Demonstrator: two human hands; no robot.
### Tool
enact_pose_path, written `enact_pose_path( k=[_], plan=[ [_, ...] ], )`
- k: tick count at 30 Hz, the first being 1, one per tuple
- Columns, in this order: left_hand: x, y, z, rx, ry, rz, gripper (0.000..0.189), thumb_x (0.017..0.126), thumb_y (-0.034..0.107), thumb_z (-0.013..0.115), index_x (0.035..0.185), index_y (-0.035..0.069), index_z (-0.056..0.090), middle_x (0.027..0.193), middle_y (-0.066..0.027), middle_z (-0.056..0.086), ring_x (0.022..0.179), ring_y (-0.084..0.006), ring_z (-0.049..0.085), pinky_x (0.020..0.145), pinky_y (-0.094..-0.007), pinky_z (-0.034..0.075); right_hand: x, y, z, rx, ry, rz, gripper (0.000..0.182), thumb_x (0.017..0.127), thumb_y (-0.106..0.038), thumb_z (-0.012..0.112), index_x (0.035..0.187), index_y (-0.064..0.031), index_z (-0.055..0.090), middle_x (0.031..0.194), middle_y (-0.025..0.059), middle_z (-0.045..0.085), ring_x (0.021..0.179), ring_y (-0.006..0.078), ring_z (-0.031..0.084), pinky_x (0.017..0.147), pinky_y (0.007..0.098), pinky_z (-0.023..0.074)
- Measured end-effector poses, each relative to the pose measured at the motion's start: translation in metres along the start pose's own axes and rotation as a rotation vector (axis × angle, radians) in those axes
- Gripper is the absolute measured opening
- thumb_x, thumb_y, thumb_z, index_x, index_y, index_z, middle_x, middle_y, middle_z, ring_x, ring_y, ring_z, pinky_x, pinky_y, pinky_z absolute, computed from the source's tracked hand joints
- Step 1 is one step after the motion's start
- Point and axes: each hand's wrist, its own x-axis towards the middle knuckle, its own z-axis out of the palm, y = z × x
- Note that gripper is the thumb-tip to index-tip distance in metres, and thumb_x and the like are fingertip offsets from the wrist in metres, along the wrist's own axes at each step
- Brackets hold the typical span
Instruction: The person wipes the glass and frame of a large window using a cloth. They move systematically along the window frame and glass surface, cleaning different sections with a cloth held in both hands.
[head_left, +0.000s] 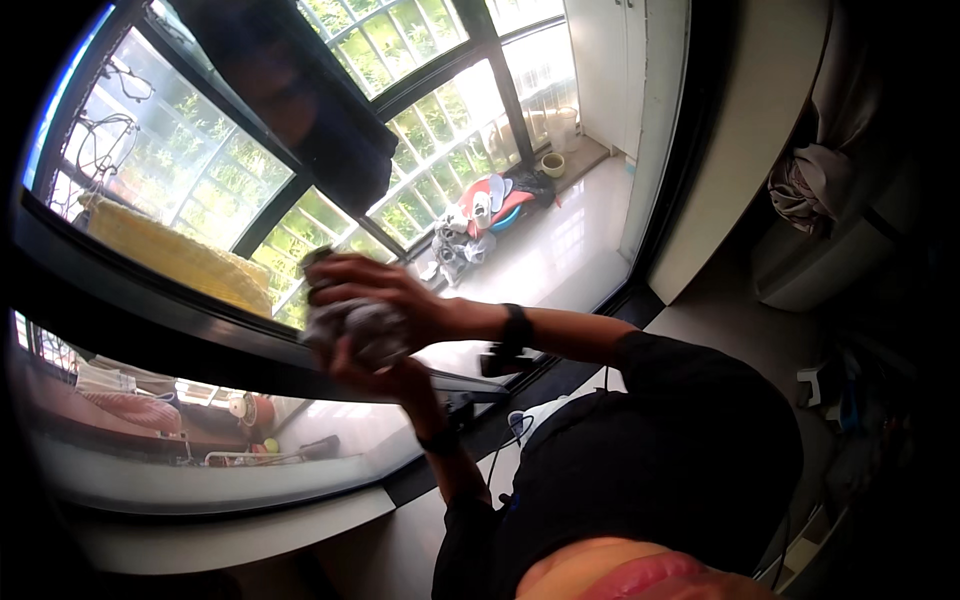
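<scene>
Both my hands hold a crumpled grey cloth (371, 330), blurred by motion. My right hand (401, 289) lies over its upper side with the fingers curled. From below, my left hand (367, 375) grips it, its fingers partly hidden by the folds. A small dark patch (316, 259) shows at the right fingertips; I cannot tell whether it is part of the cloth. Close behind the hands runs the black frame (217, 322) of a glass door; contact with it is unclear. Black straps circle both wrists, with a small dark device (504, 360) beside the right one.
Beyond the frame, a yellow towel (172, 251) and a dark garment (300, 112) hang before barred windows. Shoes (482, 210), a red basin (517, 199) and a small pot (553, 165) rest on the balcony floor. A pale panel (739, 135) stands at right. A cable (493, 461) hangs by my body.
</scene>
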Motion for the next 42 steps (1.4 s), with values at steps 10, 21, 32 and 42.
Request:
enact_pose_path(
  k=[10,21,32,42],
  plan=[
    [-0.022,-0.071,-0.103,0.063,-0.191,-0.031,0.06,0.103,0.035,0.049,0.153,0.002,0.041,0.155,-0.0213,0.043,0.146,-0.039,0.038,0.121,-0.0516,0.029,-0.078,-0.004,0.132,-0.135,0.171,0.096,0.062,0.084,-0.026,0.078,0.138,-0.0056,0.056,0.144,0.0201,0.051,0.133,0.0399,0.053,0.112,0.0547,0.0432],
    [0.083,-0.06,-0.14,0.044,-0.448,-0.051,0.073,0.088,0.015,0.067,0.153,-0.001,0.04,0.155,-0.0258,0.038,0.149,-0.0481,0.027,0.12,-0.0551,0.029,0.02,-0.041,0.149,-0.631,0.305,-0.031,0.044,0.08,-0.026,0.08,0.119,-0.0062,0.074,0.14,0.0179,0.056,0.133,0.044,0.051,0.113,0.0561,0.039],
    [0.078,-0.123,-0.209,-0.063,-0.64,0.133,0.05,0.075,-0.003,0.065,0.124,0.004,0.07,0.128,-0.0199,0.059,0.123,-0.0387,0.055,0.103,-0.046,0.042,-0.065,-0.059,0.235,-0.923,0.225,0.344,0.072,0.083,-0.047,0.075,0.14,-0.0067,0.056,0.142,0.0158,0.048,0.139,0.0431,0.039,0.117,0.0622,0.0265],
    [0.17,-0.215,-0.35,-0.29,-0.397,0.242,0.039,0.082,0.0,0.068,0.121,-0.002,0.071,0.133,-0.0263,0.06,0.126,-0.0441,0.059,0.105,-0.0488,0.052,-0.048,-0.033,0.382,-0.928,0.089,0.312,0.052,0.098,-0.041,0.06,0.138,-0.0077,0.053,0.131,0.015,0.054,0.125,0.0368,0.05,0.109,0.0586,0.0348]
  ],
)
